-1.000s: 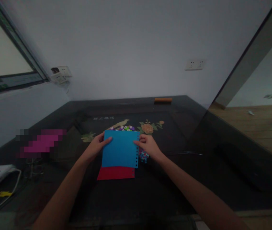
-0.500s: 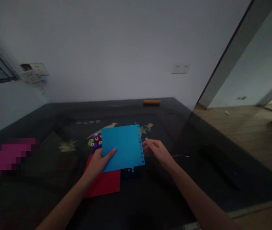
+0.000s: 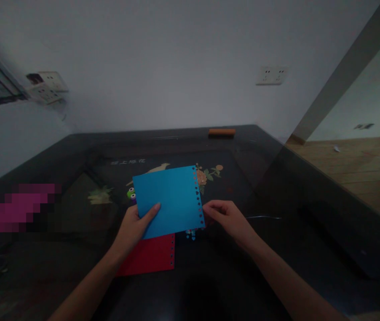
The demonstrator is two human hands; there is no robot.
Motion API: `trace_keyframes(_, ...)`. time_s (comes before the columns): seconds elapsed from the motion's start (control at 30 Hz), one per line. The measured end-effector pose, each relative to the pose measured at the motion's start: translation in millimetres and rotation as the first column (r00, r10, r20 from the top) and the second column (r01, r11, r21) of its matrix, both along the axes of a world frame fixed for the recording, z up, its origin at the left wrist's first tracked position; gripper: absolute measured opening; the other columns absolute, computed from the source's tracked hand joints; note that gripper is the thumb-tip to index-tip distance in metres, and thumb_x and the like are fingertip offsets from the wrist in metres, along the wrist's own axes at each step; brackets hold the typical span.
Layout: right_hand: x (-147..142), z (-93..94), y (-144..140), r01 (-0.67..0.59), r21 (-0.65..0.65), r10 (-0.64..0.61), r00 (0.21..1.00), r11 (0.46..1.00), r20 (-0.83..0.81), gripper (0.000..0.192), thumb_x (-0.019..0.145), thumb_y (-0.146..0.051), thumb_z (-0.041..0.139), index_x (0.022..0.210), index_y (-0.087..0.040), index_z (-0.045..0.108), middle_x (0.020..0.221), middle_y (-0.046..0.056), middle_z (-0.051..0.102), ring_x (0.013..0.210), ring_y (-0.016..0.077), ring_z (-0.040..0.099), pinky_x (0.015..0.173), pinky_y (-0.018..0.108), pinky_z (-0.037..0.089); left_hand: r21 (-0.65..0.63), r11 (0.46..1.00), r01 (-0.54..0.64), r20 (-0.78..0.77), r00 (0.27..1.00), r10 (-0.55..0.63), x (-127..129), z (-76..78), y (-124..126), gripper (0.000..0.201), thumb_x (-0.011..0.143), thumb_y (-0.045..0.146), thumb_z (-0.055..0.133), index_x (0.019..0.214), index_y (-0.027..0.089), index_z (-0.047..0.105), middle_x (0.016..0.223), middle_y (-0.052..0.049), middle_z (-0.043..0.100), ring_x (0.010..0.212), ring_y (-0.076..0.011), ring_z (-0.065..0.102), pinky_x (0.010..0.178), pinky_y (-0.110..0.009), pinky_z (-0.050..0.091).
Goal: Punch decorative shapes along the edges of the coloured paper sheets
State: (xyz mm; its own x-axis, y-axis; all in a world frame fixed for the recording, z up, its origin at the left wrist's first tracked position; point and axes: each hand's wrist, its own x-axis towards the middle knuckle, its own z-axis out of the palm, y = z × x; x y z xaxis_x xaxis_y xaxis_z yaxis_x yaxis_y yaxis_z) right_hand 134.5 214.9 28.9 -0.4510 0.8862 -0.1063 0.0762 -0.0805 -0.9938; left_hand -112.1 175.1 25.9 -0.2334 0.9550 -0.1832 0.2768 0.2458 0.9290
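Note:
My left hand grips a blue sheet of paper by its left side, with the thumb on top and the other fingers out of sight behind. Small punched shapes run down the sheet's right edge. At the lower part of that edge my right hand has thumb and forefinger pinched together; whether anything is between them is hidden. Tiny blue cut-out pieces lie just below the sheet's lower right corner. Partly under the blue sheet, a red sheet with a similar punched edge rests on the table.
The dark glossy table bears a printed bird and flowers. Green and purple eyeball-like pieces peek out left of the blue sheet. An orange-brown cylinder lies at the back, and a black flat object at the right.
My right hand has moved down along the punched edge, and its fingers have closed into a pinch. The blue sheet now covers more of the eyeball-like pieces. The whole view has shifted slightly.

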Motion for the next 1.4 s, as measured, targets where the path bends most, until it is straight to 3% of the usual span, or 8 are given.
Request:
trace_keyframes(0.2,-1.1,-1.4,-0.5,0.013,-0.02,-0.013,1.0,1.0,-0.014,0.022,0.074,-0.039,0.065,0.074,-0.017,0.065,0.064,0.001,0.065,0.06,0.014,0.06,0.061,0.028,0.046,0.025,1.0,-0.016,-0.061,0.998,0.017,0.7,4.4,-1.7,0.047,0.066,0.059,0.061,0.079,0.014,0.062,0.075,-0.008,0.07,0.064,-0.025,0.066,0.058,-0.036,0.055)
trace_keyframes(0.33,-2.0,-5.5,1.3,0.032,-0.042,-0.033,0.999,0.999,-0.025,0.018,0.072,-0.035,0.066,0.072,-0.017,0.065,0.062,-0.001,0.064,0.057,0.0128,0.059,0.059,0.027,0.045,0.01,1.0,0.003,-0.024,1.0,-0.003,1.1,3.3,-1.5,0.047,0.067,0.059,0.061,0.08,0.014,0.061,0.074,-0.008,0.071,0.063,-0.0245,0.067,0.059,-0.036,0.055)
trace_keyframes(0.67,3.3,-4.8,7.1,0.089,-0.007,-0.089,0.996,0.996,0.028,0.014,0.074,-0.03,0.064,0.072,-0.017,0.063,0.063,-0.002,0.06,0.057,0.0098,0.053,0.057,0.024,0.041,-0.068,0.985,0.158,0.024,0.987,-0.157,2.3,8.1,-4.0,0.038,0.072,0.045,0.065,0.093,0.014,0.06,0.09,-0.01,0.072,0.076,-0.0256,0.069,0.069,-0.037,0.056)
trace_keyframes(0.87,4.0,-1.5,6.3,0.098,0.02,-0.099,0.994,0.995,0.049,0.014,0.077,-0.03,0.061,0.072,-0.016,0.062,0.062,-0.002,0.057,0.057,0.0095,0.051,0.056,0.023,0.04,-0.067,0.984,0.164,0.055,0.986,-0.161,2.4,4.6,-5.2,0.051,0.072,0.043,0.066,0.111,0.014,0.052,0.108,-0.013,0.068,0.09,-0.0261,0.067,0.079,-0.038,0.055)
trace_keyframes(1.07,3.4,-0.6,5.1,0.093,0.026,-0.093,0.995,0.995,0.036,0.015,0.077,-0.031,0.06,0.072,-0.017,0.06,0.063,-0.002,0.057,0.058,0.0101,0.053,0.057,0.023,0.042,-0.062,0.983,0.173,0.068,0.983,-0.169,2.2,2.5,-3.8,0.051,0.074,0.044,0.064,0.114,0.013,0.052,0.11,-0.013,0.067,0.092,-0.0267,0.066,0.08,-0.038,0.055)
trace_keyframes(1.4,4.3,-1.5,5.3,0.088,0.103,-0.098,0.991,0.991,0.096,0.017,0.078,-0.032,0.057,0.072,-0.016,0.06,0.062,-0.002,0.056,0.058,0.0102,0.05,0.056,0.023,0.039,-0.035,0.974,0.225,0.07,0.973,-0.222,2.5,-0.3,-1.0,0.073,0.07,0.039,0.07,0.132,0.018,0.039,0.121,-0.013,0.062,0.102,-0.0286,0.063,0.087,-0.041,0.052)
